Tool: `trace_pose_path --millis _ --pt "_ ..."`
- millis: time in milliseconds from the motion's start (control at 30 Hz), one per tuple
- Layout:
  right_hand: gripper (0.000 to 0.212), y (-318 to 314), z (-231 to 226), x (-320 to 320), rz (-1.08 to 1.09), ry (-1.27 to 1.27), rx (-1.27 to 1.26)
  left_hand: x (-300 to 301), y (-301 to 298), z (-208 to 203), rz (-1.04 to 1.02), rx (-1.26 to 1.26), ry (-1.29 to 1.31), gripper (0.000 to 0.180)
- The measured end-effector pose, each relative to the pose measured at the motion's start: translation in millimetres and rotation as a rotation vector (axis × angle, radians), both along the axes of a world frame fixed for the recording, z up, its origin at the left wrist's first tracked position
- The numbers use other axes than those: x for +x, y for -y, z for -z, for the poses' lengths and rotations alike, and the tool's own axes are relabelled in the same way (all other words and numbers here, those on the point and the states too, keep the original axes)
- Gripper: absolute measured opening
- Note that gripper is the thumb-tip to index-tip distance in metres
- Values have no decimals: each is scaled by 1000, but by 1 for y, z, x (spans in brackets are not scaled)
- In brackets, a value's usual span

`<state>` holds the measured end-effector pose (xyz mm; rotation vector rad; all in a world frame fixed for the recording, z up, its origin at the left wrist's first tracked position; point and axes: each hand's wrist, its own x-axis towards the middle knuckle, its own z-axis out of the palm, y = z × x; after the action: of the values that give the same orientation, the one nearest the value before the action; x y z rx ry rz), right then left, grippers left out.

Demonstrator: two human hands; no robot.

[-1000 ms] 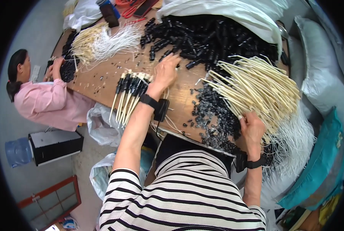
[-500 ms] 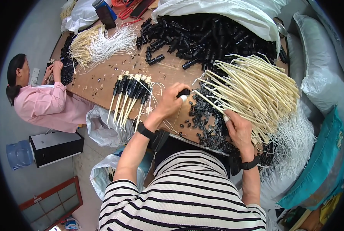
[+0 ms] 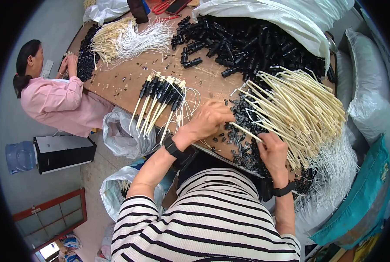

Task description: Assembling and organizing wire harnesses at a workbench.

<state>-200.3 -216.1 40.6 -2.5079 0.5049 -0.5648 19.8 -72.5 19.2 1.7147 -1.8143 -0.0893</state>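
Observation:
My left hand point(image 3: 211, 118) is closed over the table's near part; the black plastic fitting seen in it half a second ago is hidden behind the fingers now. My right hand point(image 3: 273, 153) pinches the near end of a thin cream tube point(image 3: 247, 132), whose far end reaches my left fingertips. Beneath the tube lie loose small black pieces point(image 3: 242, 150). Just beyond my right hand is a large heap of cream tubes point(image 3: 297, 109) with white cords trailing from them. To the left of my left hand, several finished-looking black fittings with cream tubes point(image 3: 160, 94) lie in a row.
A big pile of black fittings point(image 3: 247, 43) spills from a white sack point(image 3: 269, 13) at the back. Another bundle of cream tubes point(image 3: 112, 41) lies far left, near a person in pink point(image 3: 55, 102). White bags point(image 3: 125, 135) stand below the table's left edge; full sacks point(image 3: 371, 83) crowd the right.
My left hand has moved right and nearer, turning so its back covers the black fitting. My right hand has drawn a cream tube away from the heap, toward my left hand. The view has shifted slightly.

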Motion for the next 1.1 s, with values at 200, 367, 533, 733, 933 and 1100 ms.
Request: trace_pose_path --millis 200,367,533,733,933,1100 --pt "14 -12 4 30 111 -20 -57 -46 12 -26 -10 195 76 32" --pt "6 44 -9 -23 -139 615 1508 3 -17 6 -569 550 -237 15" --pt "26 -11 -18 19 -200 -106 381 -43 15 -11 -402 403 -1266 14" --pt "16 -21 4 19 -65 -3 336 -47 6 -5 -356 439 -987 17" --pt "12 -23 5 22 13 65 172 -50 0 -6 -373 256 -336 33" --pt "12 -21 7 23 -15 57 161 -54 1 -10 -325 341 -288 39"
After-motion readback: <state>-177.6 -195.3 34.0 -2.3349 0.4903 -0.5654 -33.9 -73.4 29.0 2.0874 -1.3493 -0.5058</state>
